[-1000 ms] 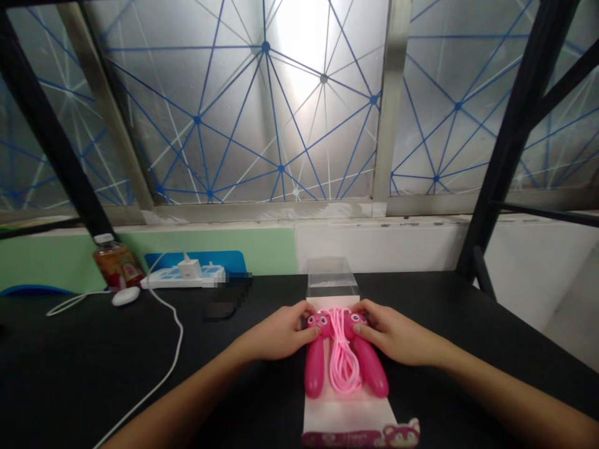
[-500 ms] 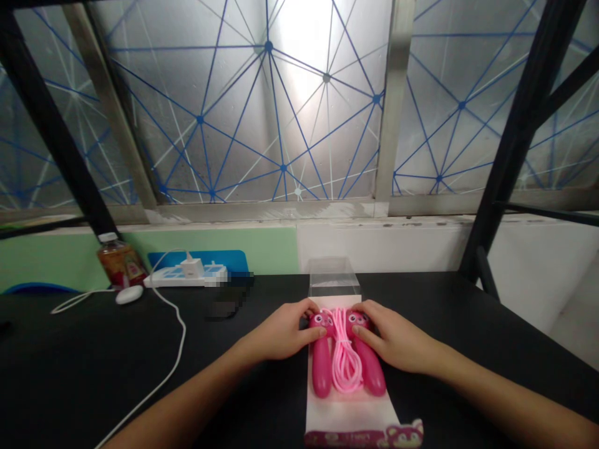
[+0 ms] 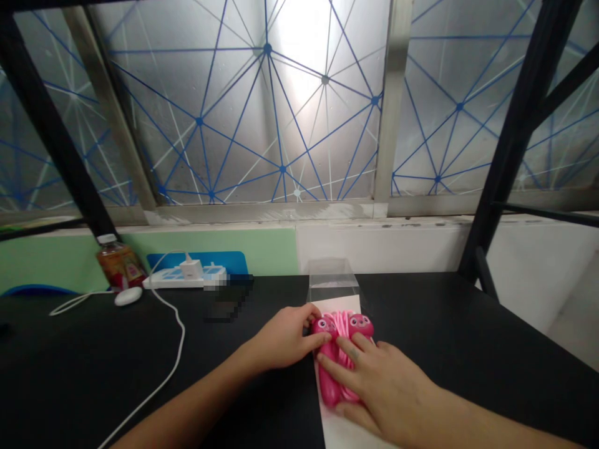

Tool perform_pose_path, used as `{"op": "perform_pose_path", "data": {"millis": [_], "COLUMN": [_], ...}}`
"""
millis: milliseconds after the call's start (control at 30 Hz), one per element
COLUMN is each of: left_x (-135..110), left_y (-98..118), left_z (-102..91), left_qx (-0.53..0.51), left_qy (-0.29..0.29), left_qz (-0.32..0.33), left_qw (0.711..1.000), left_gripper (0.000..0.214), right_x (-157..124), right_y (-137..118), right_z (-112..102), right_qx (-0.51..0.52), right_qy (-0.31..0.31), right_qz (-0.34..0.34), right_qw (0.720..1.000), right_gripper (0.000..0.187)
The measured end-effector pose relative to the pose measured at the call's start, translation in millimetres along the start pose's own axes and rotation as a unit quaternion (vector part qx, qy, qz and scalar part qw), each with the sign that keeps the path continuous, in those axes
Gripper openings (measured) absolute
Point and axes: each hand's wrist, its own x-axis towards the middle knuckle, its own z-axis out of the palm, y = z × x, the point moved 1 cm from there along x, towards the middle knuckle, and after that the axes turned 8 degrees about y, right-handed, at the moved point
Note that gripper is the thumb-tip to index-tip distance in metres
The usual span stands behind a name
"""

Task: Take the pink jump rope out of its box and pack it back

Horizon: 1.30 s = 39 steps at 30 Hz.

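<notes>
Left hand (image 3: 283,340): fingers together, tips against the head of the left handle (image 3: 329,362) of a pink skipping rope (image 3: 344,324), can't tell if it's a real grip. Right hand (image 3: 379,390): fingers spread apart, lying flat across the rope, not clamped. Rope coil sits under and just past the right fingertips, between both handles. Right handle's pig-face head (image 3: 360,324) shows just beyond those fingertips, rest hidden under the hand. White card backing (image 3: 339,430) runs under the right palm. Clear plastic box (image 3: 332,280) sits just past both hands' fingertips, at the card's far end. Black table (image 3: 444,324) under everything. Well left of the left fingers: power strip (image 3: 185,280), white cable (image 3: 175,337), bottle (image 3: 120,267)
</notes>
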Motion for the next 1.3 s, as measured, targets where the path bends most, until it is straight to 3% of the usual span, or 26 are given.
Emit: {"op": "perform_pose_path", "data": {"millis": [200, 400, 500, 600, 833, 933, 1067, 1300], "left_x": [1, 25, 37, 39, 29, 28, 27, 11], "left_y": [4, -12, -27, -37, -37, -36, -35, -21], "left_z": [1.1, 5.9, 8.9, 5.1, -9.4, -5.7, -0.5, 1.1], "left_qx": [0.077, 0.095, 0.092, 0.07, -0.018, -0.043, -0.062, -0.075], "left_qy": [0.022, 0.148, 0.123, 0.087, 0.049, 0.067, 0.097, 0.097], "left_qz": [0.034, 0.083, 0.074, 0.059, 0.033, 0.03, 0.035, 0.045], "left_qw": [0.996, 0.981, 0.985, 0.992, 0.998, 0.996, 0.993, 0.991], "left_gripper": [0.035, 0.034, 0.044, 0.04, 0.022, 0.02, 0.017, 0.023], "right_x": [2, 5, 6, 6, 7, 7, 5, 12], "right_y": [1, 0, -2, -4, -9, -8, -2, 17], "right_z": [1, 4, 4, 3, -2, -7, -8, 15], "right_qx": [-0.007, -0.038, -0.042, -0.037, -0.041, -0.016, 0.001, -0.066], "right_qy": [-0.007, 0.006, 0.003, -0.006, -0.012, -0.026, 0.003, 0.054], "right_qz": [-0.037, -0.053, -0.066, -0.087, -0.103, -0.091, -0.056, -0.031], "right_qw": [0.999, 0.998, 0.997, 0.995, 0.994, 0.995, 0.998, 0.996], "right_gripper": [0.05, 0.048, 0.045, 0.045, 0.047, 0.044, 0.041, 0.037]}}
